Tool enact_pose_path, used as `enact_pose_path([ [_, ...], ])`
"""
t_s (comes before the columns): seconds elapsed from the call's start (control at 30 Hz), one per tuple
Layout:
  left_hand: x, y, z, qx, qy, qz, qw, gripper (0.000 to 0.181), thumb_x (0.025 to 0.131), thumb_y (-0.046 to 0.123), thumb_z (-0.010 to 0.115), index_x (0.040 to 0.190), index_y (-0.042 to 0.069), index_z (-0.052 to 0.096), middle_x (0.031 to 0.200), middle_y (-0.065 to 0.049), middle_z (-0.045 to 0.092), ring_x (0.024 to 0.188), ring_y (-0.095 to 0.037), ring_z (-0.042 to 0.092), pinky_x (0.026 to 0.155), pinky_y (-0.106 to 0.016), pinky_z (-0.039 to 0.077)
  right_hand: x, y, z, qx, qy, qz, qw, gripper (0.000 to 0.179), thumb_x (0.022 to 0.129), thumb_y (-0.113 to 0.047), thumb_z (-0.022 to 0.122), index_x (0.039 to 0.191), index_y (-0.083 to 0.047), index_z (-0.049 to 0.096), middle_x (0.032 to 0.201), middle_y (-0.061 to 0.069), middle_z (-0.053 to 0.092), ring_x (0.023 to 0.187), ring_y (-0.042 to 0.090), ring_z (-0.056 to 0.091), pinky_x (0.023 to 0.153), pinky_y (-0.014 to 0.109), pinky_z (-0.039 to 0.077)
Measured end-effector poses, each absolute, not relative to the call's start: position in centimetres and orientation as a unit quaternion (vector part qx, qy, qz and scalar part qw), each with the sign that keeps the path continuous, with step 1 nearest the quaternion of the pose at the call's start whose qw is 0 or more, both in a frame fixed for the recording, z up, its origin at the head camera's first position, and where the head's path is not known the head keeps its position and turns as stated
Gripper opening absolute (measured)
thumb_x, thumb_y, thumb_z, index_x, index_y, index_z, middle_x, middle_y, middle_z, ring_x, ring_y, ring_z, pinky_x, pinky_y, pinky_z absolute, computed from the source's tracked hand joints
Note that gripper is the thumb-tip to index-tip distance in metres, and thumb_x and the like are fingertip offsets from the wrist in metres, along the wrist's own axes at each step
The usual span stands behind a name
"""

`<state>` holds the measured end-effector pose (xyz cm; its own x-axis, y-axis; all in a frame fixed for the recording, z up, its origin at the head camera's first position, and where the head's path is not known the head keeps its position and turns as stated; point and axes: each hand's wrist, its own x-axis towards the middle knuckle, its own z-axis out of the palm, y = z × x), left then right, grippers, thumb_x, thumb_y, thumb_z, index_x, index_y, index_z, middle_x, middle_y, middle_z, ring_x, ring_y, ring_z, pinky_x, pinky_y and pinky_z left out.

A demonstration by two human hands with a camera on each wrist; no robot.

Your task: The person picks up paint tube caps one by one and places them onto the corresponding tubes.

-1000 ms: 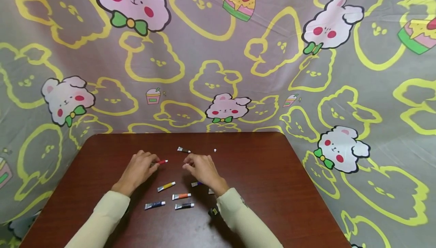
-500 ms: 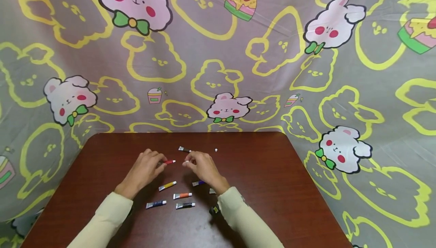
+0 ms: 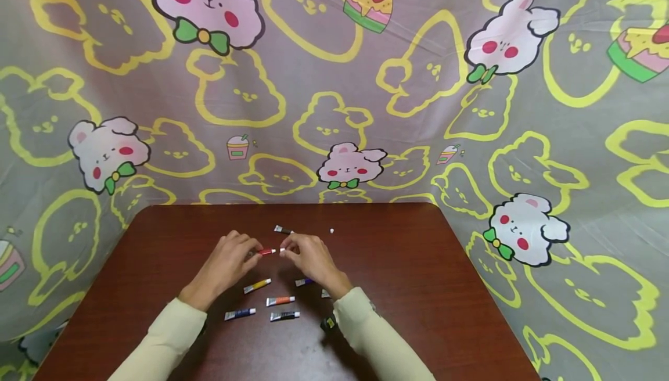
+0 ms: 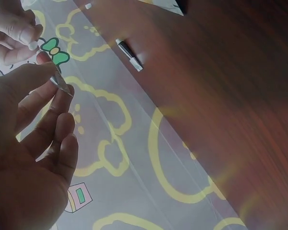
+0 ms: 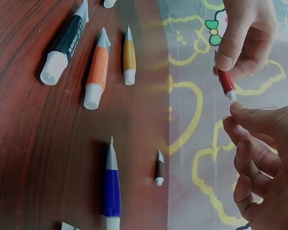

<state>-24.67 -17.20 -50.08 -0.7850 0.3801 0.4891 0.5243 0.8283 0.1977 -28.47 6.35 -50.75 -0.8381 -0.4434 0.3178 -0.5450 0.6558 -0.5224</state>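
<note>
My left hand (image 3: pixel 230 262) pinches a red paint tube (image 3: pixel 267 251) near its crimped end, with the white nozzle toward the right. Just beside that nozzle, my right hand (image 3: pixel 313 258) pinches a small white cap (image 3: pixel 283 250) between thumb and forefinger. In the head view a narrow gap separates cap and tube. The right wrist view has the red tube (image 5: pixel 226 85) pointing down at my right fingertips, which largely hide the cap. Seen from the left wrist, the tube's silver end (image 4: pixel 61 85) sticks out between my left thumb and fingers.
On the brown table (image 3: pixel 407 265) lie yellow (image 3: pixel 257 286), orange (image 3: pixel 280 301), dark blue (image 3: pixel 240 313), black (image 3: pixel 284 316), purple-blue (image 5: pixel 112 191) and brown (image 5: pixel 159 168) paint tubes. A loose white cap (image 3: pixel 331 230) lies near the back. Patterned cloth (image 3: pixel 324 79) hangs behind.
My left hand has moved right with the red tube, bringing its nozzle close to the cap in my right hand. The right hand stays nearly in place. The other tubes have not moved.
</note>
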Motion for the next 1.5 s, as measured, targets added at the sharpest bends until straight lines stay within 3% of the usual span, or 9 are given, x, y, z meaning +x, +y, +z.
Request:
enact_pose_path([
  [0.7, -24.38, -17.04, -50.17, -0.266, -0.919, -0.168, 0.236, 0.017, 0.087, 0.011, 0.089, 0.101, 0.009, 0.078, 0.094, -0.004, 0.076, 0.091, -0.023, 0.060, 0.079, -0.041, 0.043, -28.11, 5.80, -50.70, 0.293, -0.898, 0.320, 0.071, 0.011, 0.099, -0.027, 0.083, 0.105, -0.018, 0.080, 0.090, -0.008, 0.079, 0.077, 0.000, 0.065, 0.072, 0.020, 0.050],
  [1.07, -24.28, -17.09, -50.00, -0.279, -0.913, -0.168, 0.247, 0.021, 0.086, 0.011, 0.092, 0.101, 0.010, 0.078, 0.094, -0.004, 0.075, 0.090, -0.022, 0.059, 0.078, -0.040, 0.043, -28.22, 5.82, -50.75, 0.314, -0.896, 0.307, 0.065, 0.018, 0.107, -0.032, 0.071, 0.107, -0.016, 0.080, 0.096, -0.005, 0.078, 0.078, 0.004, 0.060, 0.072, 0.019, 0.046],
  [1.33, -24.40, -16.83, -50.37, -0.299, -0.898, -0.169, 0.274, 0.019, 0.087, 0.012, 0.090, 0.102, 0.010, 0.078, 0.095, -0.005, 0.075, 0.091, -0.023, 0.061, 0.078, -0.041, 0.045, -28.21, 6.02, -51.11, 0.307, -0.899, 0.301, 0.080, 0.036, 0.113, -0.035, 0.060, 0.085, -0.014, 0.071, 0.072, -0.005, 0.063, 0.066, 0.004, 0.050, 0.065, 0.019, 0.038],
  [1.5, -24.53, -16.66, -50.61, -0.302, -0.890, -0.168, 0.297, 0.020, 0.087, 0.014, 0.090, 0.103, 0.011, 0.078, 0.096, -0.004, 0.075, 0.091, -0.023, 0.061, 0.078, -0.041, 0.046, -28.22, 6.02, -50.94, 0.298, -0.892, 0.327, 0.088, 0.046, 0.115, -0.036, 0.053, 0.083, -0.012, 0.075, 0.066, -0.009, 0.062, 0.061, 0.002, 0.049, 0.061, 0.019, 0.039],
])
